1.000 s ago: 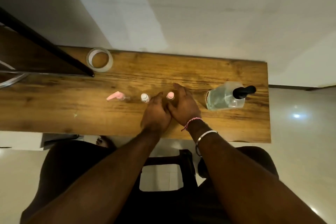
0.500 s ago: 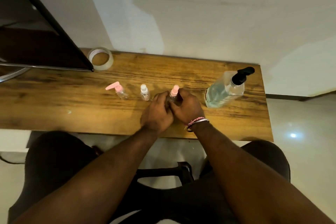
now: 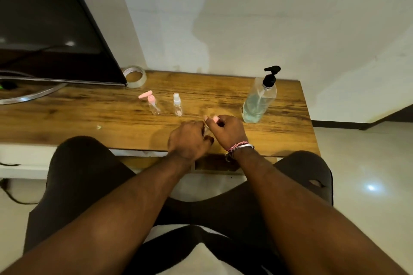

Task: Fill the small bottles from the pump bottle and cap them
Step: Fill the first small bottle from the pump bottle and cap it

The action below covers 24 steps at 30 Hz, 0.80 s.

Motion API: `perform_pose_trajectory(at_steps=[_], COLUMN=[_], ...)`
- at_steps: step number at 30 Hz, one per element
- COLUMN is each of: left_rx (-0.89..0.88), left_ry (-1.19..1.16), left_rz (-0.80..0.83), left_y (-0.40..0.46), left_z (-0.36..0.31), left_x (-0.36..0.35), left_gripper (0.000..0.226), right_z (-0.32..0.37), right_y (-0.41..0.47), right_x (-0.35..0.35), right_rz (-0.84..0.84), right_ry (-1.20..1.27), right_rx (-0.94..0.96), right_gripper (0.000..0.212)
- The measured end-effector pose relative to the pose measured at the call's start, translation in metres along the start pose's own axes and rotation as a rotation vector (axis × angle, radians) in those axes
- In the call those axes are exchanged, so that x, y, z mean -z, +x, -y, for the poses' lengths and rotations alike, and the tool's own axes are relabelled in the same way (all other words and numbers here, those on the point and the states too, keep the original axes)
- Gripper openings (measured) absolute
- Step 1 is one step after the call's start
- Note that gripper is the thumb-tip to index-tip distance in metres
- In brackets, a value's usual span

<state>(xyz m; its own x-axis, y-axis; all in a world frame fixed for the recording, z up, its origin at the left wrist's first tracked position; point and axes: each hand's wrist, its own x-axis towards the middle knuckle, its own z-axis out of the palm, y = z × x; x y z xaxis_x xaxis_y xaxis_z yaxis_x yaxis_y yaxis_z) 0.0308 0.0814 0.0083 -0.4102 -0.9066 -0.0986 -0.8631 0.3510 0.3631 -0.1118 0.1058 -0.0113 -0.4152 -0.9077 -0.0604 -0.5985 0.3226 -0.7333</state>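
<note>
Where both curled hands meet, pink cap (image 3: 215, 119) pinched by right hand (image 3: 228, 133), left hand's (image 3: 188, 140) grip unclear.

We look down on our wooden table (image 3: 89, 116), both hands meeting near its front edge. Our right hand (image 3: 226, 131) pinches a pink cap (image 3: 215, 119) between curled fingers, while our left hand (image 3: 188, 140) curls just beside it, fingers bent round something we cannot make out (the bottle itself is hidden behind the knuckles). Farther back stand two small clear bottles: the pink-pump bottle (image 3: 153, 105) and, just to its right, the clear-capped bottle (image 3: 177, 105). To the right stands the large pump bottle (image 3: 259, 100) with its black head, partly filled with clear liquid. A tape roll (image 3: 135, 76) lies at the back beside a dark monitor (image 3: 49, 29).
</note>
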Motion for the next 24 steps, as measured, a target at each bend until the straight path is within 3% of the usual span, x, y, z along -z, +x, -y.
perform_pose_trajectory(at_steps=[4,7,10,14,17,21,24], left_rx=[-0.089,-0.127,-0.13,-0.008,0.03,0.013,0.016], left_ry=[0.089,0.086,0.038,-0.05,-0.089,-0.165,-0.341], left_rz=[0.009,0.048,0.063,0.125,0.214,0.308,0.413], left_y=[-0.008,-0.01,-0.011,-0.009,-0.001,0.009,0.013], left_z=[0.001,0.001,-0.001,-0.008,-0.003,0.009,0.014], left_x=[0.001,-0.002,-0.005,-0.003,0.003,0.013,0.019], left_gripper=[0.024,0.034,0.035,0.027,0.018,0.014,0.018], right_z=[0.006,0.009,0.008,0.014,0.02,0.027,0.026], right_y=[-0.007,-0.005,-0.008,-0.015,-0.014,-0.014,-0.014], right_x=[0.003,0.004,0.011,0.021,0.016,0.008,0.005], right_rz=[0.029,0.199,0.239,0.215,0.196,0.095,0.115], right_ry=[0.105,0.085,0.058,0.036,0.133,0.262,0.249], right_rx=[-0.161,-0.347,-0.31,-0.24,-0.297,-0.323,-0.208], right_gripper=[0.053,0.042,0.021,0.019,0.016,0.04,0.039])
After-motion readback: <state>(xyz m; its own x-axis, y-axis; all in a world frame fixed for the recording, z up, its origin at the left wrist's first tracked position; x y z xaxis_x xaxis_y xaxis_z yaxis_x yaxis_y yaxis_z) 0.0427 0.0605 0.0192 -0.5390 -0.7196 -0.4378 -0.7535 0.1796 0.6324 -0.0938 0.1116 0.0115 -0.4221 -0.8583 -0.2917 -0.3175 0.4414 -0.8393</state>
